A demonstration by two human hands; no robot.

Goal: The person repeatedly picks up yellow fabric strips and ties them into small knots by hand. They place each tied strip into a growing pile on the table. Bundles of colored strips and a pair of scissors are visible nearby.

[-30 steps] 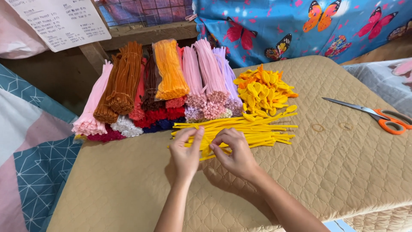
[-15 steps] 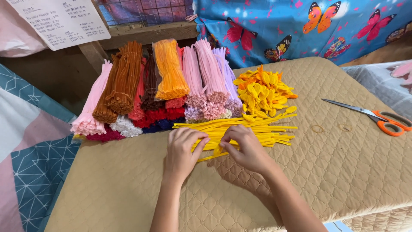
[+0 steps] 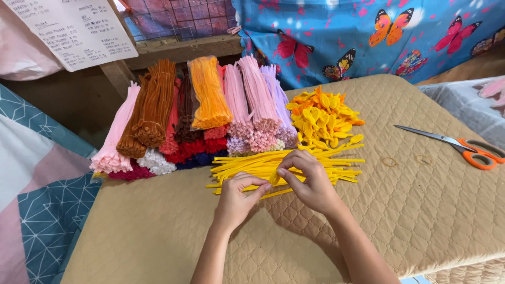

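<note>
My left hand (image 3: 238, 201) and my right hand (image 3: 310, 181) meet over a loose pile of yellow pipe cleaners (image 3: 294, 164) on a tan quilted table (image 3: 421, 210). Between the fingertips of both hands I pinch one yellow pipe cleaner (image 3: 273, 179), bent into a small loop. Behind the pile lies a heap of finished yellow and orange petal loops (image 3: 323, 114).
Bundles of pipe cleaners in pink, brown, orange, lilac, red and white (image 3: 194, 113) lie at the table's back left. Orange-handled scissors (image 3: 463, 147) rest at the right, with two rubber bands (image 3: 389, 162) nearby. A butterfly-print cloth (image 3: 379, 31) and a handwritten paper sheet (image 3: 73, 29) hang behind.
My hands have shifted slightly over the yellow pile and drawn together, working one yellow pipe cleaner into a bend between the fingertips.
</note>
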